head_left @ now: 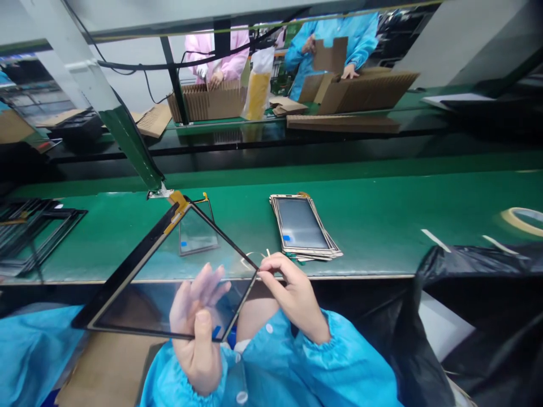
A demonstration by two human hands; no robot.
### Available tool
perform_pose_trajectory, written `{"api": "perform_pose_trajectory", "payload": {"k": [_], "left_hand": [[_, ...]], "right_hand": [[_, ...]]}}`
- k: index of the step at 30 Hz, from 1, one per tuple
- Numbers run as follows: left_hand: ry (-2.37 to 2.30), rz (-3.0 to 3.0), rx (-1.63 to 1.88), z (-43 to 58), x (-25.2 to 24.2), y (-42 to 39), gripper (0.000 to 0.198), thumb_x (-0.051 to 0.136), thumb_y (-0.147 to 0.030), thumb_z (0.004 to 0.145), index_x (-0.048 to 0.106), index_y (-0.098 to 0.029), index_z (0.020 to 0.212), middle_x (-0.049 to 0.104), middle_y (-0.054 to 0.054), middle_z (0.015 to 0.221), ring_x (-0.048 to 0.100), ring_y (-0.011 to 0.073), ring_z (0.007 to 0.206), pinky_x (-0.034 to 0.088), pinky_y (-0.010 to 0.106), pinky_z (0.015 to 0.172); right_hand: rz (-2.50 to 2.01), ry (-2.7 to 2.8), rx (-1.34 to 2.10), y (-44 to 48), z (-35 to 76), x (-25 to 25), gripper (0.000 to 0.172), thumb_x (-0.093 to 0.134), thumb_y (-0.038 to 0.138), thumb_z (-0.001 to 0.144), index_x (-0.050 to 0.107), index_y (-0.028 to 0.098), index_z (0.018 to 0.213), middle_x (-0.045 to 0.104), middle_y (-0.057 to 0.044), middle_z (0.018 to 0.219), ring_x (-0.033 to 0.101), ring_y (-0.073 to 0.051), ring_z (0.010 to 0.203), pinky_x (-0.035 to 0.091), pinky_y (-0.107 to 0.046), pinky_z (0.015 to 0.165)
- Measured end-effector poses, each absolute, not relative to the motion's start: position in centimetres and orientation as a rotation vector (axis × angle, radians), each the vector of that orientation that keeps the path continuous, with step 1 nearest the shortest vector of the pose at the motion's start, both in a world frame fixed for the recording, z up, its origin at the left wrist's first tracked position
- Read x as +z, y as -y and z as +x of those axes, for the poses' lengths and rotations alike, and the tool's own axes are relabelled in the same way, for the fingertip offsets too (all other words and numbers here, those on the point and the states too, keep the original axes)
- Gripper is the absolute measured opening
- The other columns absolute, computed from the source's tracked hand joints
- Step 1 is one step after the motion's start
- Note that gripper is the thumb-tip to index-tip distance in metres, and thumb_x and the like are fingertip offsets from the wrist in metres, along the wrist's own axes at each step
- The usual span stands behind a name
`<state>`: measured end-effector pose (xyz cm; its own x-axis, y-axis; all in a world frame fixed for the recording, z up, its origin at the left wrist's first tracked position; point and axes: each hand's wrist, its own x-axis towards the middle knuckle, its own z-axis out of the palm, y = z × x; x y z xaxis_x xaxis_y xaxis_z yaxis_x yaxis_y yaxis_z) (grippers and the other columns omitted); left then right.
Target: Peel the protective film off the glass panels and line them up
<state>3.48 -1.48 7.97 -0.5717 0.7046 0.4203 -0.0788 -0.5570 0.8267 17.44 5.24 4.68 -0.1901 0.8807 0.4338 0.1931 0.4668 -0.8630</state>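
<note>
I hold a large glass touch panel (139, 282) with a black border and an orange flex cable at its far corner, tilted over my lap. My left hand (197, 333) supports it from beneath, thumb on the near edge by a blue tab, fingers visible through the glass. My right hand (292, 294) pinches the panel's right corner, where a thin clear film strip curls up. On the green belt (382, 220) beyond lie a small single panel (195, 232) and a stack of framed screens (303, 226).
Black frames (29, 232) are piled at the belt's left end. A tape roll (524, 219) and white strips lie at the right, above a black plastic bag (466, 316). Across the line, two people in pink and blue coats handle cardboard dividers (212, 102).
</note>
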Motion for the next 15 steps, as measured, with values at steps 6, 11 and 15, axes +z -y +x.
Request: {"api": "perform_pose_trajectory", "payload": {"k": [6, 11, 15], "left_hand": [[-0.991, 1.109, 2.143, 3.5, 7.9, 1.8, 0.039, 0.049, -0.018, 0.096, 0.057, -0.035, 0.13, 0.067, -0.001, 0.126, 0.067, 0.0228, 0.11, 0.062, 0.034, 0.086], [-1.015, 1.117, 2.257, 3.8, 7.3, 1.0, 0.04, 0.05, -0.017, 0.095, 0.057, -0.035, 0.13, 0.067, -0.001, 0.126, 0.067, 0.0215, 0.111, 0.061, 0.033, 0.086], [-1.042, 0.932, 2.191, 2.0, 6.8, -1.1, 0.037, 0.052, -0.019, 0.095, 0.058, -0.036, 0.128, 0.067, 0.002, 0.126, 0.067, 0.0217, 0.11, 0.061, 0.032, 0.083]], "right_hand": [[-0.915, 1.706, 0.897, -5.6, 18.0, 4.4, 0.012, 0.051, 0.02, 0.095, 0.053, 0.021, 0.083, 0.054, -0.001, 0.08, 0.054, -0.014, 0.073, 0.043, -0.026, 0.065], [-0.849, 1.786, 0.92, -3.2, 16.0, 5.0, 0.016, 0.045, 0.019, 0.098, 0.049, 0.022, 0.083, 0.05, 0.0, 0.077, 0.05, -0.013, 0.07, 0.041, -0.025, 0.063], [-0.727, 1.887, 1.218, 0.9, 19.2, 6.7, 0.022, 0.046, 0.029, 0.1, 0.048, 0.023, 0.079, 0.055, 0.0, 0.071, 0.053, -0.013, 0.064, 0.044, -0.023, 0.057]]}}
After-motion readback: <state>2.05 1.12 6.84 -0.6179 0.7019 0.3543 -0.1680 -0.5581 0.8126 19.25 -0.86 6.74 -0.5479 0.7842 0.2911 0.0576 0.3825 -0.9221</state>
